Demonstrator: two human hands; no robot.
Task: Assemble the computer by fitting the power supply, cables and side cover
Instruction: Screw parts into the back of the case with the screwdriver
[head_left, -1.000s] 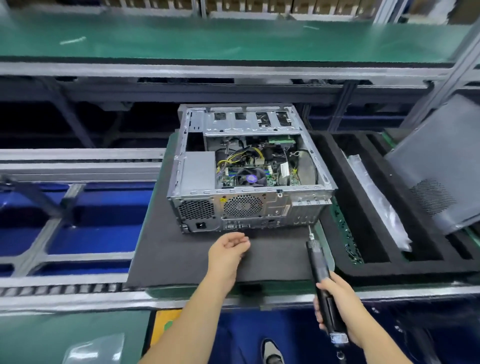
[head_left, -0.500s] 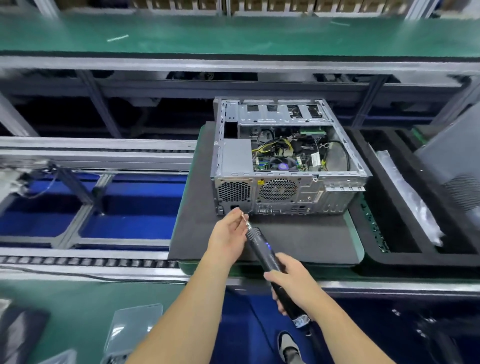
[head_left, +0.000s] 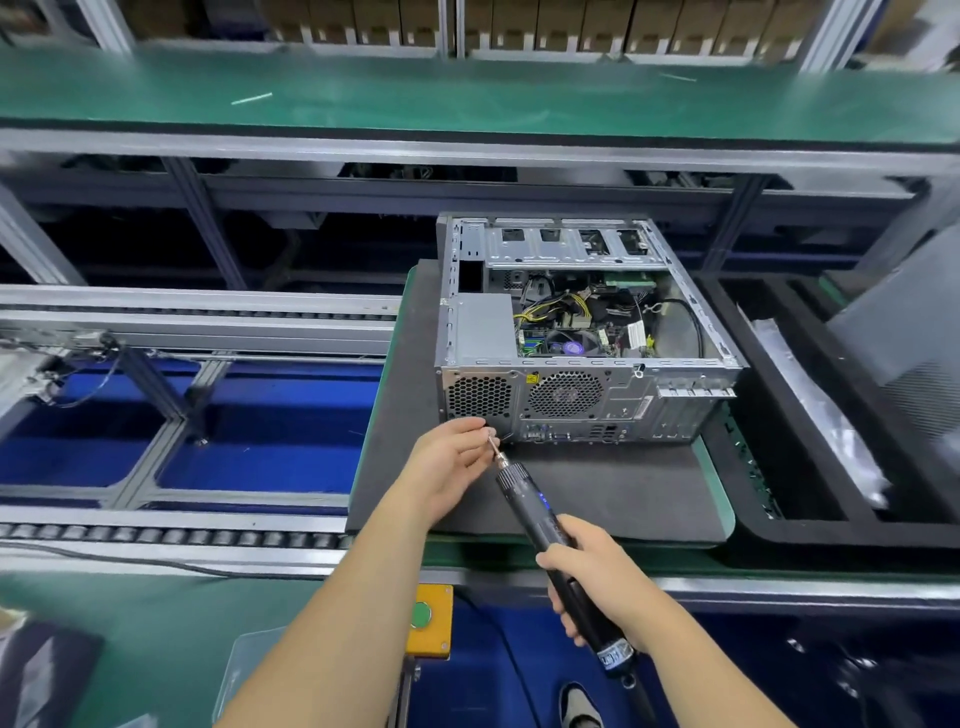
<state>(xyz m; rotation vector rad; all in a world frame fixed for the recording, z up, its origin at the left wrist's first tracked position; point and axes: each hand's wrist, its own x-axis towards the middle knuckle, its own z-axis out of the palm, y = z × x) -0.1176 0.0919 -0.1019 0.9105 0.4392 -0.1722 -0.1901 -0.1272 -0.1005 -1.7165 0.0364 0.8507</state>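
An open computer case (head_left: 587, 395) lies on a dark foam mat (head_left: 597, 493), its rear panel facing me. The grey power supply (head_left: 485, 327) sits inside at the left, with coloured cables (head_left: 566, 306) and the motherboard beside it. My right hand (head_left: 597, 577) grips a black electric screwdriver (head_left: 535, 512) that points up and left. My left hand (head_left: 452, 467) pinches something small at the bit's tip, just below the power supply's vent grille; what it pinches is too small to make out. The grey side cover (head_left: 904, 343) leans at the far right.
A black foam tray (head_left: 810, 525) to the right holds a plastic-wrapped part (head_left: 810, 410). A roller conveyor (head_left: 171, 535) runs on the left over a blue floor. A yellow button box (head_left: 428, 618) is fixed below the bench edge. A green shelf (head_left: 363, 98) spans the back.
My right hand swung the screwdriver from the case's right side to the left, bringing the bit to my left hand's fingertips by the power supply grille. The view shifted left.
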